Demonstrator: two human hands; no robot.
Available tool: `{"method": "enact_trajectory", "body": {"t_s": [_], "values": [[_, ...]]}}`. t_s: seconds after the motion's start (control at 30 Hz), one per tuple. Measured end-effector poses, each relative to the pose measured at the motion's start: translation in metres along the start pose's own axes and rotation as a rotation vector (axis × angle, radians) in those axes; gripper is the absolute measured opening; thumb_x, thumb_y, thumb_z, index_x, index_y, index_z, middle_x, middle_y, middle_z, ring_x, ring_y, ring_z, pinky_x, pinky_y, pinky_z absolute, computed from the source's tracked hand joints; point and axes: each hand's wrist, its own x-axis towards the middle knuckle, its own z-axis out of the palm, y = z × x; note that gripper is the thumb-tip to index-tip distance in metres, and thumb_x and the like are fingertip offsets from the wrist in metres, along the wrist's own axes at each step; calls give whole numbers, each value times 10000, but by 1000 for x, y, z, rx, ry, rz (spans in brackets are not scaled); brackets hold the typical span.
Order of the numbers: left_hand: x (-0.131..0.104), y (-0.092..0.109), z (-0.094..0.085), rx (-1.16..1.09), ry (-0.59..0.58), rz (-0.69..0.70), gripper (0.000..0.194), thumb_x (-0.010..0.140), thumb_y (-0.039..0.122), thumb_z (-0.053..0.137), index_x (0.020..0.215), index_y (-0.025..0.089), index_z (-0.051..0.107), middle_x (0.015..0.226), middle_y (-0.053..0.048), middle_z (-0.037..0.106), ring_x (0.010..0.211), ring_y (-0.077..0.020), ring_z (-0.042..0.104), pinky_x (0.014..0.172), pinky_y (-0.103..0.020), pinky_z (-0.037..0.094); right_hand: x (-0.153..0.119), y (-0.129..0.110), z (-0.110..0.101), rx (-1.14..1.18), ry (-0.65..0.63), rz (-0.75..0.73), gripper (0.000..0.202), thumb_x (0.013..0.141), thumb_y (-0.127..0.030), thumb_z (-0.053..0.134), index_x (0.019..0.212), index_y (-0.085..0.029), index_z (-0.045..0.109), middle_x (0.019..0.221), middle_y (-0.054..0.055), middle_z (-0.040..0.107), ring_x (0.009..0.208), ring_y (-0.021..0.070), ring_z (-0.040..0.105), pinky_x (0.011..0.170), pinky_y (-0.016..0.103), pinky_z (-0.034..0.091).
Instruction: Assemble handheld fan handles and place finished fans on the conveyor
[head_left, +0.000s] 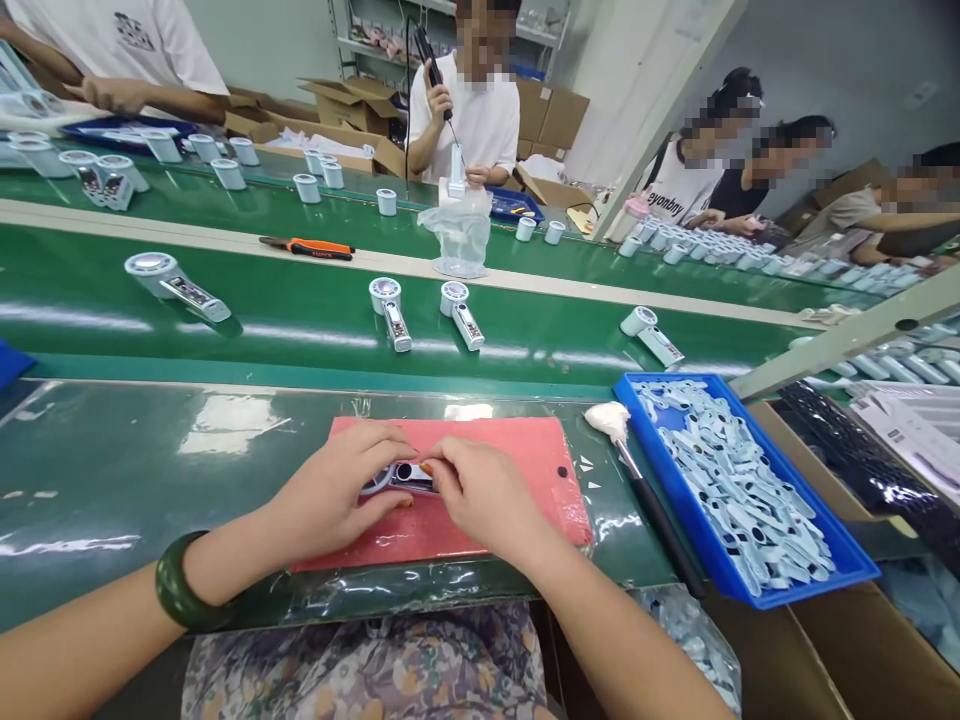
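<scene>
Seen from above, two bare hands meeting over a small pale-blue handheld fan body with a shiny silver panel [401, 477], lying flat on a salmon-pink rubber mat [525, 450] on the green glossy worktop [135, 470]

Left hand [337, 495], wrist ringed by a dark green jade-like bangle [174, 585], curled over the fan's round head end in a closed grip; right hand [480, 495] pinching or pressing the handle end with thumb and forefinger, grip closed on the same piece

Long axis of the fan body running left to right across the mat, head toward the left hand, handle toward the right; both hands touching it, neither clearly nearer. Possibly a tiny part or film under the right fingertips, too hidden to tell

Just right of the mat, a black-handled brush with a white fluffy tip [630, 455], then a blue plastic tray [817, 575] heaped with pale-blue flat handle covers [742, 490]

Beyond, a green conveyor belt [300, 330] carrying more pale-blue fans with round heads [176, 285], orange-and-black pliers [307, 247] and a clear plastic bag [459, 235]

Across the belt, a person in a white shirt [469, 110] holding a black power screwdriver; further people seated to the right, one shirt printed with partly readable lettering, perhaps "beyondny"
</scene>
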Motion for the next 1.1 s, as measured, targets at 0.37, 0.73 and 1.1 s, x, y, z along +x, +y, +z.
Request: {"method": "enact_trajectory", "body": {"t_s": [0.37,0.73,1.1], "values": [[4,7,3,-77,9,-97,226,1001,318,479,996,210,677,1047,-61,695,997,-211,646,848,-340,541,-4,4,3,8,80,-83,54,1001,-103,712,993,-156,718,951,40,676,876,215,628,699,316,415],[-3,18,-5,46,61,38,185,1006,284,534,946,223,697,1112,-45,720,1132,-232,653,948,-370,553,-17,35,35,373,147,-170,434,924,-31,753,1312,-192,644,1229,52,674,1139,241,607,992,412,483],[-24,41,11,323,33,77,245,1033,230,439,1170,179,636,1149,-71,735,1154,-291,665,995,-503,530,-30,31,45,121,66,-294,442,959,-86,674,1385,-148,574,1281,90,635,1132,299,551,977,496,454]]}}
